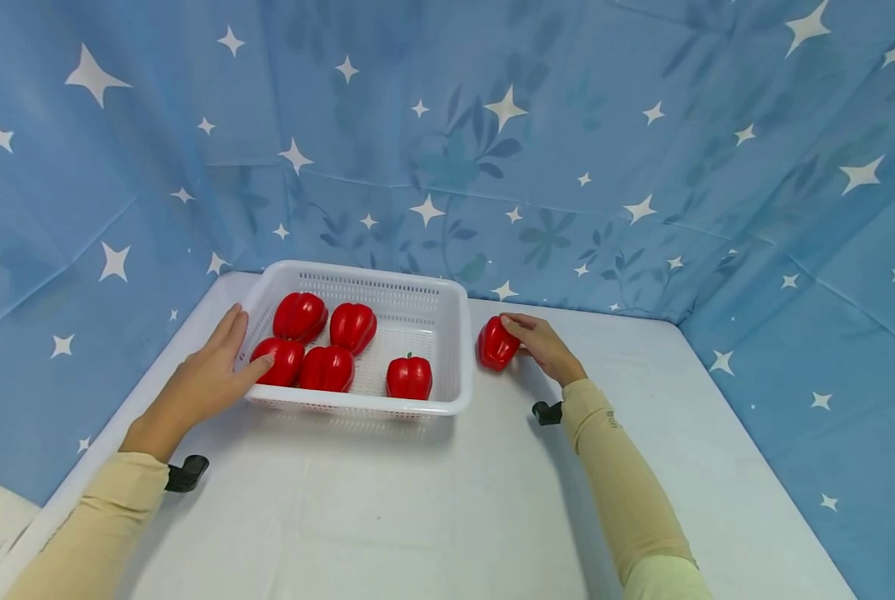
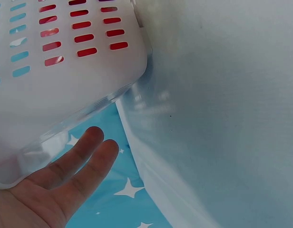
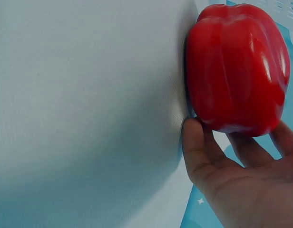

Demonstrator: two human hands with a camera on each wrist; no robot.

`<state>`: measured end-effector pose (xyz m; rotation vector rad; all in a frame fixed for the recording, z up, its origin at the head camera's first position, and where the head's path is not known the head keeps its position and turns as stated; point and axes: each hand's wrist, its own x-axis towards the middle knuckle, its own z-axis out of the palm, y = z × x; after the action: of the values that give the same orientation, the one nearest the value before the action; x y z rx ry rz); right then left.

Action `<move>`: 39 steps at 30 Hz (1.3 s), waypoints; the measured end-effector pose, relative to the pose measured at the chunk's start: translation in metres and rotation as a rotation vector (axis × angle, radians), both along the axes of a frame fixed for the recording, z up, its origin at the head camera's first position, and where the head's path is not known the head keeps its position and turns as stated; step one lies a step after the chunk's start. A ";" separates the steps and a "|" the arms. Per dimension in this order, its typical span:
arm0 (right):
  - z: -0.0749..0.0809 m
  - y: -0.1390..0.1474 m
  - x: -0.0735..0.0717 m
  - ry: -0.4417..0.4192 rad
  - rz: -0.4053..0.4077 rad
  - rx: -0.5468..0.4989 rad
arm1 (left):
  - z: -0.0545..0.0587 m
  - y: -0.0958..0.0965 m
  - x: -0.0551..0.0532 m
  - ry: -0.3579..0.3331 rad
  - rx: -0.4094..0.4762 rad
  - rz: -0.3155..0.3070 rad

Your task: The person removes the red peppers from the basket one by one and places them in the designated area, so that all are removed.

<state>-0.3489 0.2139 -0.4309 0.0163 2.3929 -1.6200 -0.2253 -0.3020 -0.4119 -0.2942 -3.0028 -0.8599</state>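
Note:
My left hand [image 1: 211,375] rests at the near left corner of a white plastic basket [image 1: 461,350], its fingers straight along the outside and its thumb reaching over the rim. In the left wrist view two straight fingers [image 2: 96,156] extend beside the basket wall [image 2: 65,97]. Several red bell peppers [image 1: 353,327] lie in the basket, and one stands upright with its green stem up [image 1: 409,377]. Just right of the basket, my right hand [image 1: 543,346] holds another red bell pepper [image 1: 497,343] by one end, low over the table. The right wrist view shows this pepper [image 3: 239,71] close up.
The basket stands at the back left of a white-covered table [image 1: 372,500]. Behind and at both sides hangs a blue curtain [image 1: 447,167] with white stars. A black wrist mount [image 1: 547,413] sits at my right wrist, another [image 1: 188,473] at my left.

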 end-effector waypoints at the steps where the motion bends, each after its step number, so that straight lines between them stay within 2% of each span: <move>1: 0.000 0.001 0.000 0.005 -0.004 0.000 | 0.000 0.000 0.000 -0.003 0.003 0.001; 10: 0.011 0.014 0.006 0.052 -0.048 0.008 | -0.003 0.001 0.001 -0.010 0.006 0.001; 15: 0.025 0.016 0.012 0.139 -0.040 -0.032 | -0.001 0.001 0.000 -0.006 -0.005 -0.004; 21: 0.039 0.007 0.017 0.222 -0.013 -0.043 | 0.000 -0.001 0.001 -0.013 -0.006 -0.001; 26: 0.049 -0.006 0.026 0.241 0.005 -0.043 | -0.001 0.000 0.002 -0.024 0.007 0.006; 32: 0.059 -0.022 0.036 0.254 0.035 -0.034 | -0.001 0.001 0.002 -0.003 0.004 0.001; 39: 0.062 -0.034 0.044 0.259 0.072 -0.032 | 0.000 0.002 0.003 -0.001 0.007 0.004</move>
<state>-0.3047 0.1797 -0.3689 -0.3007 2.5194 -1.7190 -0.2225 -0.3001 -0.4119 -0.2873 -2.9999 -0.8703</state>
